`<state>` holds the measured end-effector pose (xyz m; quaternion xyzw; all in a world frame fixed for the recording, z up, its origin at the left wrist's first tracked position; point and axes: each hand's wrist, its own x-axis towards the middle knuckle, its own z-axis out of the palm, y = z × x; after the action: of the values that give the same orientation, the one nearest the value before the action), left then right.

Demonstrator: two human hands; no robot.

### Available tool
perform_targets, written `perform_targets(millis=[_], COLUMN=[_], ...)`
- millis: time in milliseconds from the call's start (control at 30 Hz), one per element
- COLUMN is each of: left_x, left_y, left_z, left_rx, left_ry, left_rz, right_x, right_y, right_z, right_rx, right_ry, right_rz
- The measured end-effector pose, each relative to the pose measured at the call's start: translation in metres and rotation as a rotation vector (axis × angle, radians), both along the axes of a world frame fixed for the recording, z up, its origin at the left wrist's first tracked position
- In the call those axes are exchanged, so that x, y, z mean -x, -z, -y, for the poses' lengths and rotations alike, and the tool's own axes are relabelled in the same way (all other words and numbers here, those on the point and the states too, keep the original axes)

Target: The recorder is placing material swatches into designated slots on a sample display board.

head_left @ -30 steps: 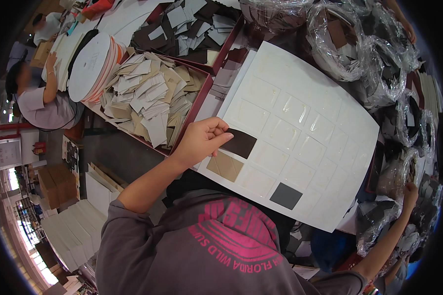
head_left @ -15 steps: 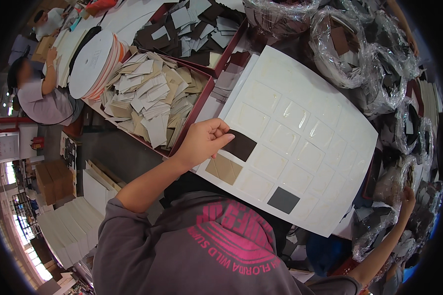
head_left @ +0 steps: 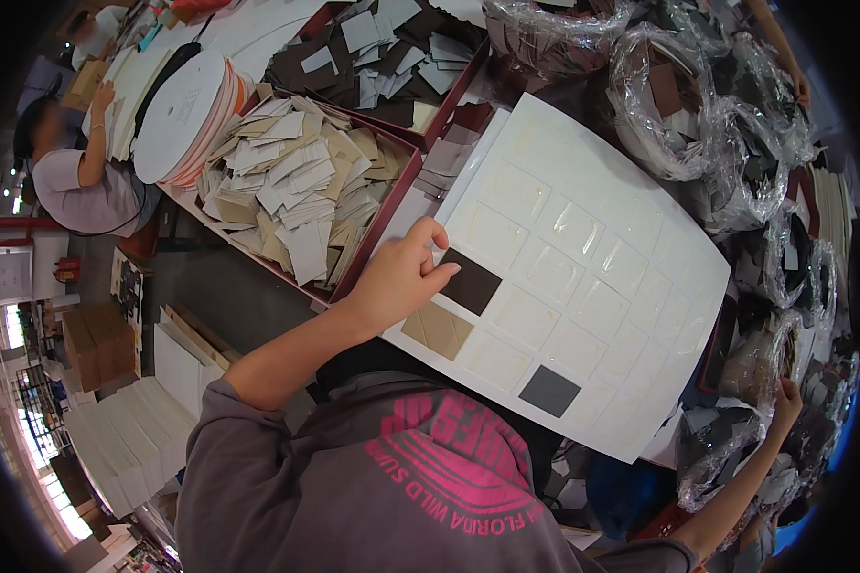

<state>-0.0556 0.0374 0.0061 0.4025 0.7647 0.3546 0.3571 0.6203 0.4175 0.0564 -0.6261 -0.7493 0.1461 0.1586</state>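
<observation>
A large white board (head_left: 583,286) printed with rows of outlined squares lies before me, glossy clear streaks inside many squares. My left hand (head_left: 401,279) is over its left edge, thumb tip beside a dark brown swatch (head_left: 472,285) lying in one square, the index finger curled apart from the thumb. Below that swatch lies a beige one (head_left: 437,331), and a grey swatch (head_left: 549,391) sits near the bottom edge. At far right my right hand (head_left: 785,405) is beside a clear plastic bag (head_left: 760,368), fingers closed together; what they hold is too small to make out.
Left of the board stands a dark red box (head_left: 377,229) heaped with beige and pale pieces (head_left: 291,181). Another box (head_left: 449,100) behind holds dark and grey pieces. Several plastic bags (head_left: 655,105) crowd the right side. A large spool (head_left: 186,115) and a seated person (head_left: 86,177) are at left.
My left index finger has lifted away from the thumb, and the hand has drawn slightly left off the brown swatch. My right hand has moved slightly down beside the bag.
</observation>
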Motion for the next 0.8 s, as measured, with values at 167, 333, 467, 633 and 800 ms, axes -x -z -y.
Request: perform_targets(millis=[167, 333, 467, 633, 800], left_x=[0.003, 0.001, -0.011, -0.021, -0.024], left_y=[-0.01, -0.001, 0.001, -0.001, -0.005], left_z=[0.008, 0.031, 0.041, 0.043, 0.04], left_rx=[-0.177, -0.297, -0.182, -0.115, -0.114], left_ry=[0.196, 0.734, 0.692, 0.627, 0.637], left_rz=[-0.566, -0.737, -0.719, -0.721, -0.733], right_x=[-0.002, 0.013, 0.041, 0.097, 0.188], right_y=[0.006, 0.0, -0.001, -0.024, -0.037], right_z=[0.011, 0.01, 0.009, 0.024, 0.086], right_rx=[-0.016, -0.192, -0.356, -0.82, -0.48], right_ry=[0.351, 0.209, 0.175, 0.395, -0.002], right_rz=[-0.337, -0.034, 0.425, 0.277, -0.407])
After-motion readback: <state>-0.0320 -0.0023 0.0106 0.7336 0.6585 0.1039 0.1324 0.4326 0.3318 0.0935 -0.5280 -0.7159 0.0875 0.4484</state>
